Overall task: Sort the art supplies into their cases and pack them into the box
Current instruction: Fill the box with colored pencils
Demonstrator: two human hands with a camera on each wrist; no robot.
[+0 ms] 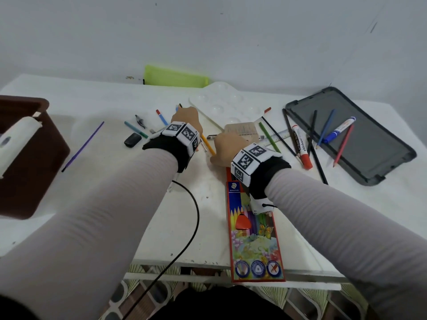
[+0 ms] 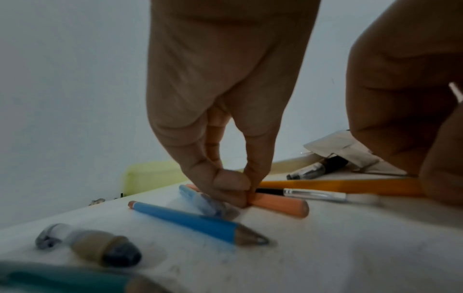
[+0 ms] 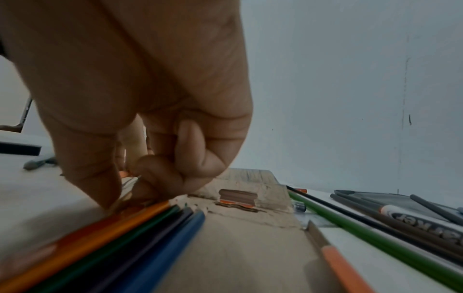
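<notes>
**Both hands down among the loose pencils**

The left hand (image 2: 220, 111) reaches down to the white desk (image 1: 115, 181), thumb and forefinger pinching a short orange pencil (image 2: 283, 204) that lies flat on it. Just beside it lie a blue pencil (image 2: 190, 220) and a pale blue one, partly hidden behind the thumb. A long yellow pencil (image 2: 340, 186) and a thin brush (image 2: 315, 195) run off to the right.

The right hand (image 3: 140, 99) has its fingers curled at the open end of the pencil case (image 1: 251, 229), a flat card box printed with coloured pencils, flowers and a butterfly, lying at the near edge of the desk. Orange, green, dark and blue pencils (image 3: 140, 234) lie side by side in it. What the fingertips pinch is blurred; I cannot tell.

Further right, markers and pencils lie on and near a grey lid (image 1: 360, 139). A brown box (image 1: 27, 162) at the left is cut off by the frame.
</notes>
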